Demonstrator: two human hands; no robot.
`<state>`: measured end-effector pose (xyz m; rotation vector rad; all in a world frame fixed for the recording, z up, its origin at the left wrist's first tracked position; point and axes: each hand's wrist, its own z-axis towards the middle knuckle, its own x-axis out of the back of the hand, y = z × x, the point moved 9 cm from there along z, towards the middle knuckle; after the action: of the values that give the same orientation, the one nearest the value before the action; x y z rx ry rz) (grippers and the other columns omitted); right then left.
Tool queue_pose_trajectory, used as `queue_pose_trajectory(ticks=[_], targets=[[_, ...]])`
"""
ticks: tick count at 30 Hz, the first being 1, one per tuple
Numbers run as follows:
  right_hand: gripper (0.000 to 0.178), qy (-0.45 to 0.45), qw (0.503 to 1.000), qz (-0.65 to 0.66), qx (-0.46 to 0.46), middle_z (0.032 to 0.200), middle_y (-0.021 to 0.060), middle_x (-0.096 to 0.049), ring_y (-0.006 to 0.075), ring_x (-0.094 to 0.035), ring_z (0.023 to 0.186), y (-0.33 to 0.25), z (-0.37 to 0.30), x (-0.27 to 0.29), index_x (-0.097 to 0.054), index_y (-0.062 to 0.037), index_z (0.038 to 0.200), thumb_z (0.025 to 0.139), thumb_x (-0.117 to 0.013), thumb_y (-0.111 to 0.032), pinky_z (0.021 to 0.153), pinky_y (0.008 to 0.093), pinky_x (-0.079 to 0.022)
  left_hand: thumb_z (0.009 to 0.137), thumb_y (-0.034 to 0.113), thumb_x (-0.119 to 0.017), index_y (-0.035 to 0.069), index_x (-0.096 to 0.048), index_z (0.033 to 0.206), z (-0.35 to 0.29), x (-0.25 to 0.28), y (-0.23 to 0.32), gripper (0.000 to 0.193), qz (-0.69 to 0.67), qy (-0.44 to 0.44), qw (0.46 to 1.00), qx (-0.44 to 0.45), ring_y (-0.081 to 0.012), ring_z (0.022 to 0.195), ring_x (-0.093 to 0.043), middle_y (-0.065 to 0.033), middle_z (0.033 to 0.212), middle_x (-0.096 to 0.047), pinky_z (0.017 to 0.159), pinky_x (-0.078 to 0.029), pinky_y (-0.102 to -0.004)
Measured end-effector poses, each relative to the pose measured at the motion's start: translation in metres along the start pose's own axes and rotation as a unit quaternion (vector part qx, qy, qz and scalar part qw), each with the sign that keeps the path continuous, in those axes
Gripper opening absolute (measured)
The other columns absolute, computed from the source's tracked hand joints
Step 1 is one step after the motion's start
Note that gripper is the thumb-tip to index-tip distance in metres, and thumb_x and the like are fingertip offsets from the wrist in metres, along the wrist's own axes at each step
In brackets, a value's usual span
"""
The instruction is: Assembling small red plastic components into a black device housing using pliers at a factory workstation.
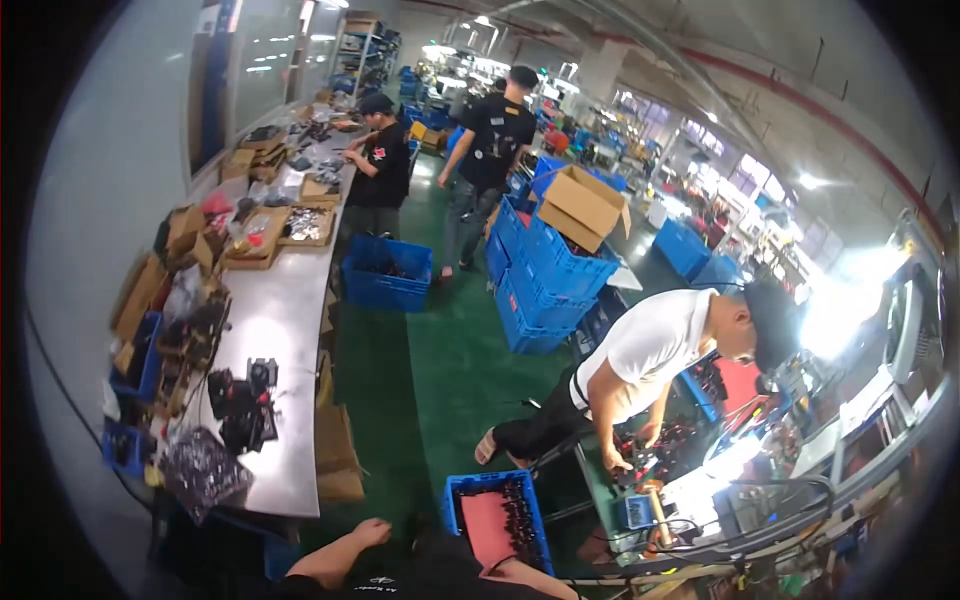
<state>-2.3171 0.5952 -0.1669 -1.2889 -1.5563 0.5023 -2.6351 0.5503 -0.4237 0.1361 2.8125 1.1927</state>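
Note:
My left hand (372,532) is low in front of me, its fingers curled into a loose fist with nothing visible in it. It hangs beside the near end of the long workbench (270,340), touching nothing. My right forearm (530,578) shows at the lower edge, and its hand is not visible. Just beyond that forearm is a blue crate (549,560) holding a pink sheet (487,528) and many small black parts (520,515). On the bench lie a black device with cables (242,408) and a dark plastic bag of parts (205,470).
A person in a white shirt (655,340) bends over a lit bench at right. Stacked blue crates (545,275) bear an open cardboard box (582,205). Another blue crate (387,275) stands by the left bench. Two people in black (385,165) are farther along the green floor (440,390).

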Motion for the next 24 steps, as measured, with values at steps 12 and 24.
queue_pose_trajectory(ticks=[12,24], targets=[[0.036,0.067,0.957,0.271,-0.080,0.080,0.0030,-0.071,0.0087,-0.063,0.066,0.031,0.219,0.374,-0.073,-0.0010,0.102,0.100,-0.067,-0.037,0.058,0.0253,-0.049,0.091,0.032,-0.067,-0.002,-0.073,0.104,0.165,0.267,0.240,0.037,0.012,0.149,0.989,0.015,-0.0211,0.077,-0.071,-0.0117,0.087,-0.073,0.066,-0.056,-0.0388],[0.020,-0.183,0.981,0.002,0.070,0.087,0.0172,-0.068,0.0292,-0.064,0.079,0.153,0.415,0.595,-0.067,0.0025,0.093,0.088,-0.060,-0.015,0.072,0.0406,-0.050,0.097,0.030,-0.057,0.004,-0.063,0.119,0.273,0.417,0.298,0.034,-0.005,0.315,0.946,0.080,-0.0245,0.097,-0.067,-0.0158,0.108,-0.069,0.080,-0.055,-0.0393]])
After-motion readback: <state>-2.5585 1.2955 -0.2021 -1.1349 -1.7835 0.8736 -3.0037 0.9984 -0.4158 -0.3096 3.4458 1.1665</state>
